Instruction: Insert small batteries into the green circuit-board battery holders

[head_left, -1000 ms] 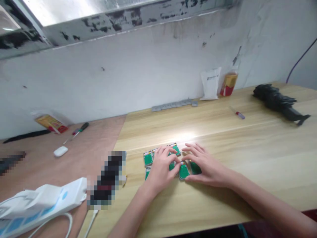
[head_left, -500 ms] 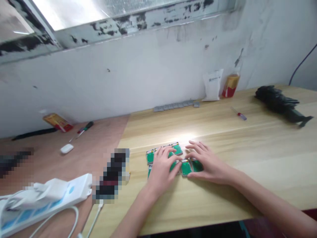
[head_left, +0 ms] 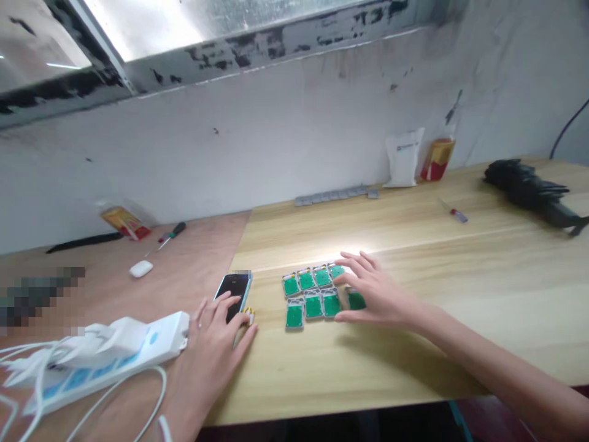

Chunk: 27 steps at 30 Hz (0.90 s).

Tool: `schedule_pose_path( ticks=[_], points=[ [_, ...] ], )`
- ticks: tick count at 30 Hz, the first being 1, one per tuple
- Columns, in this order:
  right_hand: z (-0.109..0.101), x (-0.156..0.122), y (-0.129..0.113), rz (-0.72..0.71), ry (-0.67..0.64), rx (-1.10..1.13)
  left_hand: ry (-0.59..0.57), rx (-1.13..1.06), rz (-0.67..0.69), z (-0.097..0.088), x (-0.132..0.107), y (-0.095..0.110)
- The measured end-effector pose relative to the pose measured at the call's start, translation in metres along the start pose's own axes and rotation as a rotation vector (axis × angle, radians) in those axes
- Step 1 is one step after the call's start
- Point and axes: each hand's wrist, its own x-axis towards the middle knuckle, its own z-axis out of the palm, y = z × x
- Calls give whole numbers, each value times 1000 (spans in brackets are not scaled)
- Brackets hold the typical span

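The left hand's fingers (head_left: 225, 302) lie spread across the near part of a black glass smartphone (head_left: 234, 287), released rather than clenched, though a light hold cannot be ruled out. Its thumb sits just beside a small yellow-tipped component (head_left: 249, 317). The left hand (head_left: 208, 362) has just moved left and near, away from the rectangular green circuit boards (head_left: 313, 304), leaving them uncovered. They lie in two tidy rows, four far and three near, with an eighth board (head_left: 356, 300) to the right. The right hand's fingers (head_left: 355, 263) arch open around that eighth board, neither clenched nor clearly grasping it, and the right hand (head_left: 380, 291) stays beside the rows. Everything rests on a pale wooden tabletop (head_left: 414, 362), near its front edge, right of a white-and-blue power strip (head_left: 108, 362).
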Motion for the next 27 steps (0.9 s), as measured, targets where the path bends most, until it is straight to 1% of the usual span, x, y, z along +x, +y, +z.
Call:
schedule_pose_path(
  ticks=[2, 5, 9, 14, 17, 21, 25, 27],
  points=[
    [5, 5, -5, -29, 1, -19, -14, 8, -14, 2, 0, 4],
    [11, 5, -8, -36, 0, -4, -17, -17, -27, 4, 0, 7],
    [11, 1, -7, -32, -14, 44, -4, -80, -22, 7, 2, 9],
    [13, 0, -4, 4, -4, 40, 14, -167, -26, 12, 10, 10],
    [15, 0, -3, 18, -18, 56, 38, -287, -17, 11, 14, 10],
    [13, 0, -4, 23, -12, 78, 109, -494, -39, 8, 19, 15],
    [12, 0, -6, 32, -9, 98, 96, -729, -118, 4, 30, 30],
    [12, 0, -6, 32, -16, 112, 73, -821, -120, 3, 39, 40]
  ],
)
